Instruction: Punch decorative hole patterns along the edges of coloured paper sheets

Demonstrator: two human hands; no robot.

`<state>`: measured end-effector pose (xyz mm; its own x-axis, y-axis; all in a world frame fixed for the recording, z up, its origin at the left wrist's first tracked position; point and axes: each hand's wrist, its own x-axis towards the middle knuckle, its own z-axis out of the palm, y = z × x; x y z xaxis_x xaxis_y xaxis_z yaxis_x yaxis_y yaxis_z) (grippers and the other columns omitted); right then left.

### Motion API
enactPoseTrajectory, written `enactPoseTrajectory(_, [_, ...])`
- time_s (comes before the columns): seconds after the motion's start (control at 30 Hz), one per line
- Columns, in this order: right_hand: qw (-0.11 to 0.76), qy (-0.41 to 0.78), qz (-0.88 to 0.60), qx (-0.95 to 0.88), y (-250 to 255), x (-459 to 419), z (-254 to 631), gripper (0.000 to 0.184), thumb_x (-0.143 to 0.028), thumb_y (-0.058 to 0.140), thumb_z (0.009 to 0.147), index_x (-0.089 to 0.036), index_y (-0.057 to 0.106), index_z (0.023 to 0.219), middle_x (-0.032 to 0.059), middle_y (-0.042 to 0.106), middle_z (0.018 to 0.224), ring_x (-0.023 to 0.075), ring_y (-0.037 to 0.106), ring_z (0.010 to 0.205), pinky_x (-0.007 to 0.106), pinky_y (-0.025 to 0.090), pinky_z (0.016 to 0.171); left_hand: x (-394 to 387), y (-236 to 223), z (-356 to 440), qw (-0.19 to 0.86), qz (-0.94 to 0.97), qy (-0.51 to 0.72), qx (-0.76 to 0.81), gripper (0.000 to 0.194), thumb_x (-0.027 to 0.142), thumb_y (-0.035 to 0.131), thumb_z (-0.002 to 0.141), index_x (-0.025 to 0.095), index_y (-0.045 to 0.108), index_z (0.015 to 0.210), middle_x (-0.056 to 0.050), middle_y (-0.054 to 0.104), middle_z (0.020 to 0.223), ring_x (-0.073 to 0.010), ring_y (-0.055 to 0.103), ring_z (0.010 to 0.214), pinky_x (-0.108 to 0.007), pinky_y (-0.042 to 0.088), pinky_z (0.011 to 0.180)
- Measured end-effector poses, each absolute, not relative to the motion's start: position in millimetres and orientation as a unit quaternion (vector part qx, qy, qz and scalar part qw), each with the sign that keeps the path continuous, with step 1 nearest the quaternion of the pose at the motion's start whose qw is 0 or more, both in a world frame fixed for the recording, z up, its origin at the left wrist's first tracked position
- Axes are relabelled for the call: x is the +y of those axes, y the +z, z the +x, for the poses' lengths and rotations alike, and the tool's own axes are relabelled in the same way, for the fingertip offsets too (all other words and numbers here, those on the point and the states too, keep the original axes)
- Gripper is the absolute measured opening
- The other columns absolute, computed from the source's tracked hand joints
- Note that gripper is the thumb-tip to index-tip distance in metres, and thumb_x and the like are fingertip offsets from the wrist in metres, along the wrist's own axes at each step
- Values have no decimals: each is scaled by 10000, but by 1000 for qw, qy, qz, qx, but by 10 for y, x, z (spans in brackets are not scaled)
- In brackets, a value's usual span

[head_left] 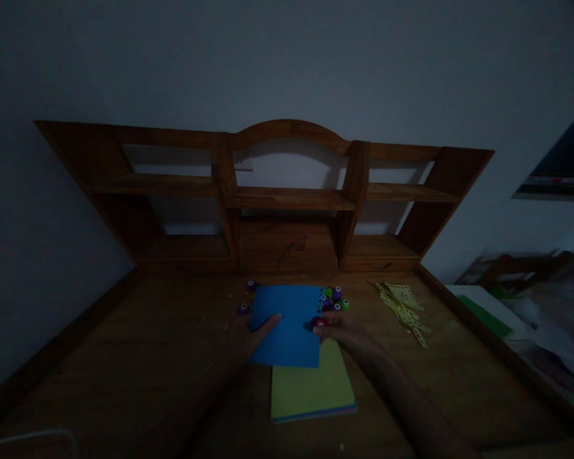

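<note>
Head view: blue sheet (294,328) with small cut-outs (320,305), upper right.

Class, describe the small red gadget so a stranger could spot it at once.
On the brown wooden desk, find the bright blue paper sheet. At its right edge, the person's right hand holds a small red gadget, unlike the purple and green gadgets just beyond.

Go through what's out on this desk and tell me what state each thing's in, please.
Blue sheet: held by the left hand, holes along its right edge.
Red punch: in the right hand, at that edge.
Yellow paper stack: flat, partly covered.
Yellow strips: full of holes, heaped.
Purple and green punches: set down, unheld.
</note>
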<state>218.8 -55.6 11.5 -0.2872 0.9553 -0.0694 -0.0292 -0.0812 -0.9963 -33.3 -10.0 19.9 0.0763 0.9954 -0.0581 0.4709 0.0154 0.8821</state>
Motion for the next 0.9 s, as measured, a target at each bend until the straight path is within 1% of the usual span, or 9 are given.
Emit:
enactPoseTrajectory(0.17, [426, 599, -427, -527, 119, -576, 2179, 285, -383, 756, 732, -147, 727, 889, 51, 708, 829, 160, 618, 728, 283, 470, 679, -114, 240, -330, 408, 627, 329, 577, 425, 577, 660, 702, 186, 739, 850, -98, 732, 953, -303, 682, 865, -376, 552, 751])
enactPoseTrajectory(0.27, [435, 595, -429, -522, 126, -586, 2174, 243, -367, 759, 731, -149, 725, 834, 38, 699, 781, 148, 610, 694, 272, 460, 665, -107, 226, -322, 402, 625, 332, 582, 412, 557, 672, 700, 179, 736, 852, -106, 731, 962, -307, 683, 878, -380, 551, 768])
enactPoseTrajectory(0.4, [441, 591, -429, -521, 120, -585, 2173, 235, -369, 762, 725, -144, 713, 770, 23, 681, 730, 138, 593, 657, 260, 444, 645, -96, 191, -321, 373, 626, 325, 603, 445, 578, 666, 697, 199, 732, 919, -97, 719, 1027, -314, 675, 934, -380, 542, 795])
enactPoseTrajectory(0.53, [439, 597, -430, -516, 105, -580, 2172, 242, -375, 757, 724, -141, 699, 727, 15, 670, 699, 135, 585, 639, 263, 438, 648, -112, 211, -330, 406, 635, 304, 582, 459, 581, 635, 727, 194, 729, 957, -94, 721, 1025, -293, 683, 907, -364, 547, 777])
enactPoseTrajectory(0.67, [442, 607, -426, -505, 140, -591, 2161, 218, -360, 742, 739, -146, 702, 736, 13, 668, 695, 138, 586, 641, 262, 437, 639, -132, 262, -325, 404, 635, 302, 585, 443, 571, 642, 722, 181, 736, 908, -98, 730, 985, -294, 683, 890, -375, 544, 787])
enactPoseTrajectory(0.77, [437, 610, -421, -509, 175, -604, 2152, 207, -350, 738, 740, -145, 707, 741, 17, 670, 697, 143, 586, 640, 260, 437, 627, -132, 283, -319, 389, 638, 303, 591, 447, 559, 657, 713, 180, 732, 937, -106, 722, 1018, -299, 676, 918, -385, 535, 816])
enactPoseTrajectory(0.9, [452, 607, -418, -503, 165, -614, 2142, 183, -329, 739, 734, -149, 715, 750, 15, 676, 690, 138, 581, 617, 255, 436, 610, -115, 263, -331, 388, 629, 280, 613, 529, 630, 647, 685, 168, 719, 932, -125, 715, 1036, -313, 675, 929, -390, 533, 803])
